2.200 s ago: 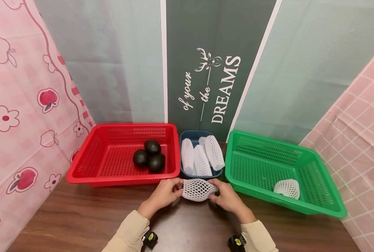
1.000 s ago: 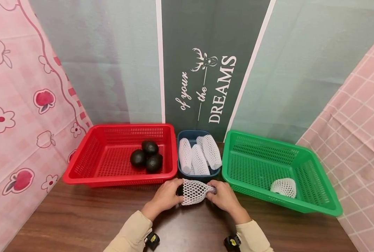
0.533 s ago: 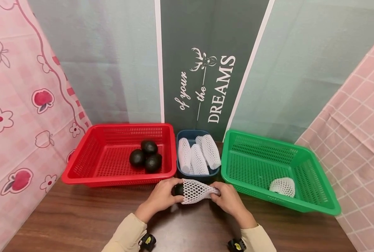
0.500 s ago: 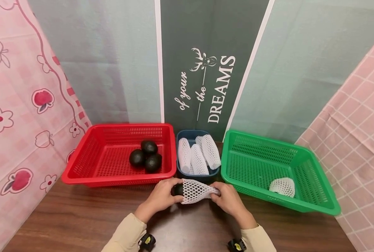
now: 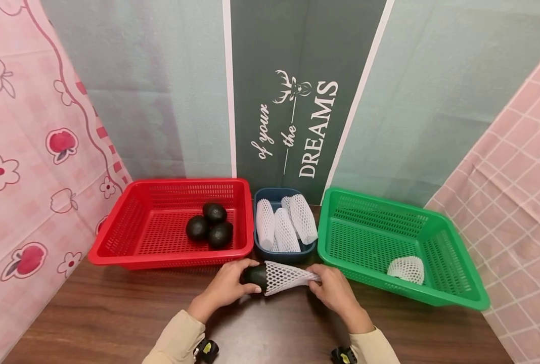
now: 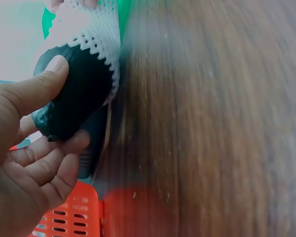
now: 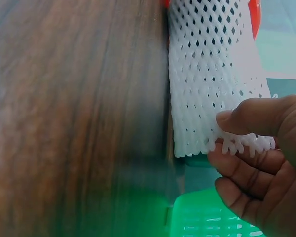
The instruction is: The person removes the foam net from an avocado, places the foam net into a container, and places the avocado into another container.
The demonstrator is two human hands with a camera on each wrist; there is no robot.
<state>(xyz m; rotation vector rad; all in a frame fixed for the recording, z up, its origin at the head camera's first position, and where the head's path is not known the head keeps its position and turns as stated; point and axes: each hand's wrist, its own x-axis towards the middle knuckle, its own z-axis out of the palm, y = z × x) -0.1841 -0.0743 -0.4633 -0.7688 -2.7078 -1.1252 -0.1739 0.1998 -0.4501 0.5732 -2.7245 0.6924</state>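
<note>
In the head view a dark avocado point(image 5: 255, 276) lies partly inside a white foam net sleeve point(image 5: 284, 278), just above the table. My left hand point(image 5: 226, 286) grips the avocado's bare end; the left wrist view shows the thumb on top of the avocado point(image 6: 76, 89) and fingers under it. My right hand point(image 5: 335, 289) pinches the sleeve's narrow far end. The right wrist view shows that sleeve end point(image 7: 212, 98) flattened between thumb and fingers.
Behind to the left, a red basket point(image 5: 161, 259) holds 3 avocados point(image 5: 214, 225). A blue bin point(image 5: 308, 254) with several foam sleeves point(image 5: 285, 232) stands in the middle. On the right, a green basket point(image 5: 365, 232) contains a netted fruit point(image 5: 407, 269).
The left hand has shifted left with the avocado, so more of its dark end shows outside the sleeve. The right hand has moved slightly right, and the sleeve is stretched longer and narrower.
</note>
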